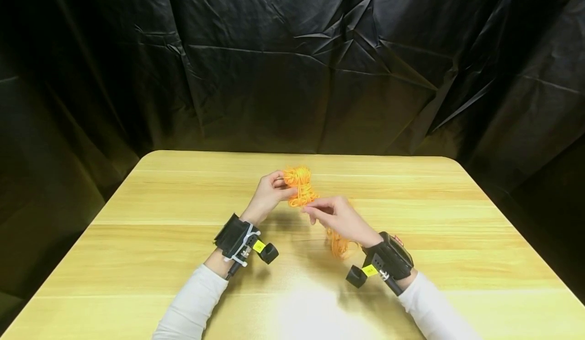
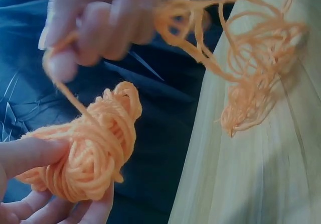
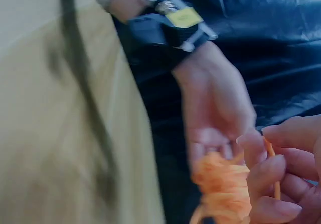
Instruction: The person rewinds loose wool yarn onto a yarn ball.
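An orange yarn bundle (image 1: 299, 185), wound in several turns, is held above the table by my left hand (image 1: 269, 195). In the left wrist view the thumb presses on the near side of the bundle (image 2: 90, 158), with the other fingers beneath it. My right hand (image 1: 340, 218) pinches a single strand of yarn (image 3: 271, 153) between thumb and fingertips, close to the bundle. That strand runs taut from the bundle to the right fingers in the left wrist view. Loose yarn (image 2: 266, 58) trails from the right hand down to a tangled heap on the table.
The light wooden table (image 1: 160, 259) spreads beneath both hands. Behind it hangs a creased black sheet (image 1: 256, 76). In the head view the loose heap (image 1: 337, 243) lies partly behind the right hand and wrist. Each wrist wears a black strap (image 1: 235, 236) with a small camera.
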A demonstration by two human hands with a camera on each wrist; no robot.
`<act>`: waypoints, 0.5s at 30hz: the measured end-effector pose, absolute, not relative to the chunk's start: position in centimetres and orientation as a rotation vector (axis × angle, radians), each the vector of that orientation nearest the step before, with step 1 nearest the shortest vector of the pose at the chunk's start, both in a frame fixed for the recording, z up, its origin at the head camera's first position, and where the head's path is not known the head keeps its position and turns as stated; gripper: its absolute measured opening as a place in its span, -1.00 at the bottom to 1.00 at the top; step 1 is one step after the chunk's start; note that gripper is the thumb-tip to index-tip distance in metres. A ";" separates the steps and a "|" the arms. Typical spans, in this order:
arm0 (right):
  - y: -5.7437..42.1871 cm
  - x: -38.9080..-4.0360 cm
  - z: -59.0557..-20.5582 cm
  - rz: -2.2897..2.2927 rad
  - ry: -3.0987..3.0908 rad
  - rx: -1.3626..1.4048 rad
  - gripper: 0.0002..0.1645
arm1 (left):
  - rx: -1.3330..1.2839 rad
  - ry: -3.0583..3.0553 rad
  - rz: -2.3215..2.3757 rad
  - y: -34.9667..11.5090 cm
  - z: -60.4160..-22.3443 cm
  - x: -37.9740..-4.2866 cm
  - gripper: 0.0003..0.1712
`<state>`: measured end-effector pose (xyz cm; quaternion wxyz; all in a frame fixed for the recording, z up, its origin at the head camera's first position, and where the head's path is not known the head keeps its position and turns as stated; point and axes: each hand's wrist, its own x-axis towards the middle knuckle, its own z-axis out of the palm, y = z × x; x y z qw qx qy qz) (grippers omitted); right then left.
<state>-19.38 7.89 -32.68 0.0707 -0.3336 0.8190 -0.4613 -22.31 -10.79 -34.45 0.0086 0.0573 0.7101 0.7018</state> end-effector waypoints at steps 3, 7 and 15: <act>8.2 -20.0 -32.1 -1.442 2.499 -0.971 -0.78 | 0.199 2.258 2.136 -10.8 -34.4 -22.2 -0.70; 8.5 -20.7 -30.9 -1.568 2.476 -0.925 -0.76 | 0.266 2.253 2.043 -10.8 -34.4 -22.2 -0.70; 8.6 -22.7 -30.0 -1.835 2.369 -0.842 -0.71 | 0.487 2.248 1.855 -10.8 -34.2 -21.9 -0.61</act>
